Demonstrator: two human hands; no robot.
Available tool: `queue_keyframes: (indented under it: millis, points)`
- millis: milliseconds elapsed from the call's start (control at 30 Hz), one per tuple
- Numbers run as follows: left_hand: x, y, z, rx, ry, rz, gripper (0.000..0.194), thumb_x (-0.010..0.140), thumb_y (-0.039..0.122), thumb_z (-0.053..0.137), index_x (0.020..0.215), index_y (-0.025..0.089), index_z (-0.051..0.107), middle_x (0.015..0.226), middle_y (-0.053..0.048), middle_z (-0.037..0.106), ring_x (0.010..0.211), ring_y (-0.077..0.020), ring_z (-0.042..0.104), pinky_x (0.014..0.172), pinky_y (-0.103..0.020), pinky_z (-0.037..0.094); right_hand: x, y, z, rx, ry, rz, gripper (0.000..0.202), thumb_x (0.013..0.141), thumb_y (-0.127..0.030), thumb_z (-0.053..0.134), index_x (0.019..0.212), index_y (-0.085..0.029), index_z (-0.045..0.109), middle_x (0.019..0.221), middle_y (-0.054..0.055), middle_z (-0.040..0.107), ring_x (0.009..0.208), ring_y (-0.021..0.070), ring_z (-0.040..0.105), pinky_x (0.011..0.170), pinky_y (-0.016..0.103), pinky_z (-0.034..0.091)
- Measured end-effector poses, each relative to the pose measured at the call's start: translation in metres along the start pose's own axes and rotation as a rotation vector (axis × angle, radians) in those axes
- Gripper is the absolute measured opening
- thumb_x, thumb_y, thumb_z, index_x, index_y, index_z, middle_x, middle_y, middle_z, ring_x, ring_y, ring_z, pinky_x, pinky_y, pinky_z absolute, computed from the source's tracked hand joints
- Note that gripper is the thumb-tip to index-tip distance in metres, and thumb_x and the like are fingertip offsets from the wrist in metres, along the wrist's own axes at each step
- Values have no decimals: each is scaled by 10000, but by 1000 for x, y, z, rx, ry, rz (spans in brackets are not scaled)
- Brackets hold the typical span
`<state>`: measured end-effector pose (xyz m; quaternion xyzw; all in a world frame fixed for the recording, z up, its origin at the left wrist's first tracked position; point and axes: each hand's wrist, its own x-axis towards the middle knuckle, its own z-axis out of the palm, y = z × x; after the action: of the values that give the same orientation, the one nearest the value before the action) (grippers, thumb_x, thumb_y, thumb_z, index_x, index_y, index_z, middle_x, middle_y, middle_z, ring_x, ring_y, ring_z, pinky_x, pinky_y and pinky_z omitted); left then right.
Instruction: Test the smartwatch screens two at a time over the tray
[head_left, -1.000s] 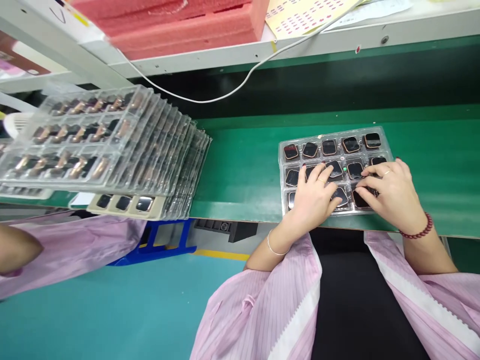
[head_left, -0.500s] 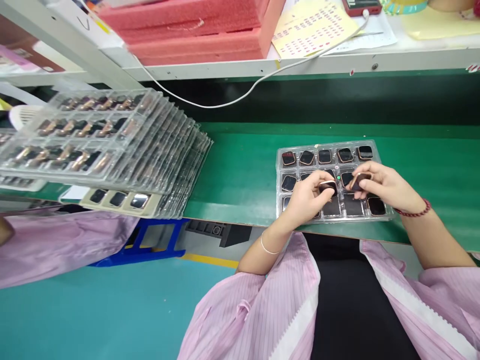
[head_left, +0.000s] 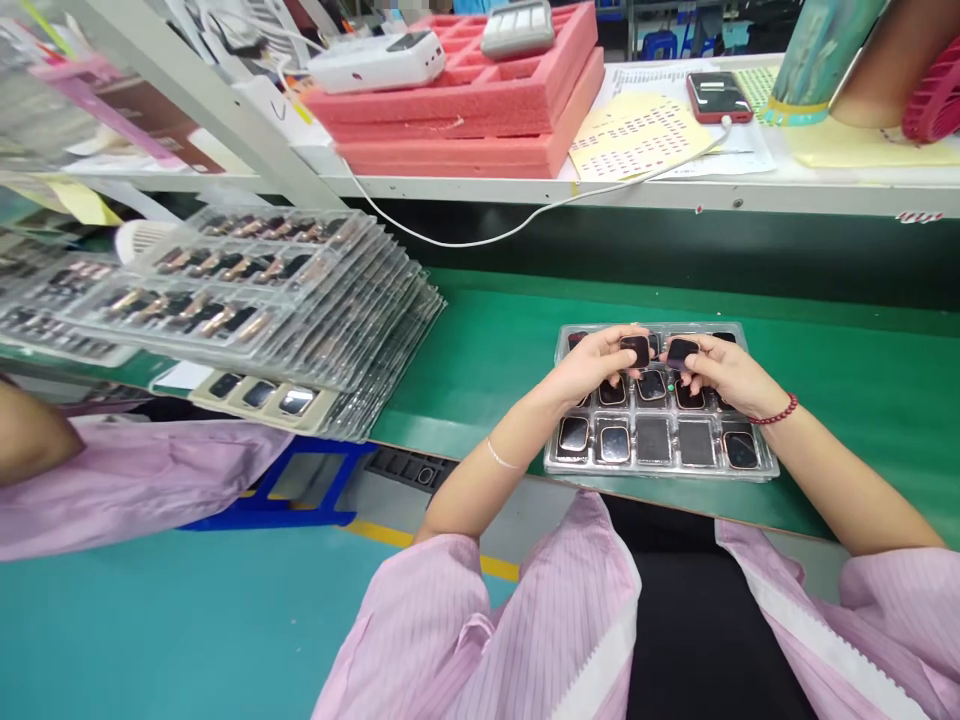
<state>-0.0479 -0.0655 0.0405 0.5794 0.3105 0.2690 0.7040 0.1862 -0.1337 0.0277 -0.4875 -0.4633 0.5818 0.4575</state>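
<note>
Bearing clear tray (head_left: pixel 675 442), green worktop (head_left: pixel 487 375), teal floor (head_left: pixel 187 620) below

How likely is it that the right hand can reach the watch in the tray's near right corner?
Probably yes: nothing covers that corner watch, though the right hand is occupied, holding another watch.

Watches (head_left: pixel 635 350) lifted, hands (head_left: pixel 592 364) farther back

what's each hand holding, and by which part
The left hand holds a dark-screened square device by its edges, thumb in front; the right hand a second device likewise.
</note>
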Motion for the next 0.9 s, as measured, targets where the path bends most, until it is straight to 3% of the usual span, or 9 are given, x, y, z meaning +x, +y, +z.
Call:
queue_keyframes:
  millis: [133, 300, 467, 600, 733, 900]
  points:
    - [24, -8, -6, -174, -83, -67, 681, 783, 376, 797, 1407, 204, 586, 1083, -112, 744, 826, -166, 720, 573, -204, 476, 4, -1, -10, 212, -1, 24, 464, 790, -363, 818, 1218, -226, 705, 994, 61, 744, 706, 128, 665, 592, 243, 624]
    - [26, -14, -12, -192, -138, -32, 807, 714, 489, 852, 1421, 216, 575, 1077, -107, 747, 699, -133, 681, 518, -205, 429, 6, -4, -14, 274, -117, 38, 453, 754, -372, 862, 1168, -246, 727, 967, 34, 727, 712, 120, 676, 614, 233, 637]
    - [25, -18, -14, -184, -137, -7, 835, 632, 512, 900, 1354, 211, 609, 964, -74, 749, 591, -108, 642, 495, -204, 419, 12, -11, -8, 254, -173, 47, 416, 708, -384, 899, 1056, -216, 746, 917, 16, 704, 616, 86, 616, 572, 210, 616]
    - [25, -22, -13, -112, -93, 6, 750, 706, 530, 845, 1325, 175, 612, 1000, -88, 743, 712, -157, 715, 559, -225, 491, 16, -5, -5, 232, -132, 21, 442, 713, -402, 898, 1087, -220, 748, 901, 14, 701, 690, 108, 661, 633, 226, 633]
    - [23, -23, -11, -42, -37, 30, 578, 814, 433, 754, 1320, 186, 619, 1133, -106, 726, 902, -191, 728, 663, -245, 559, 15, 5, -3, 116, -67, -24, 477, 807, -431, 815, 1230, -240, 705, 1057, 64, 732, 887, 188, 737, 770, 328, 661]
    - [21, -25, -11, 39, -37, 74, 571, 784, 207, 694, 1344, 188, 585, 1209, -110, 712, 974, -200, 712, 699, -248, 554, 11, 12, 4, -32, -22, -106, 493, 853, -345, 743, 1324, -249, 633, 1236, 97, 713, 957, 220, 738, 823, 391, 650]
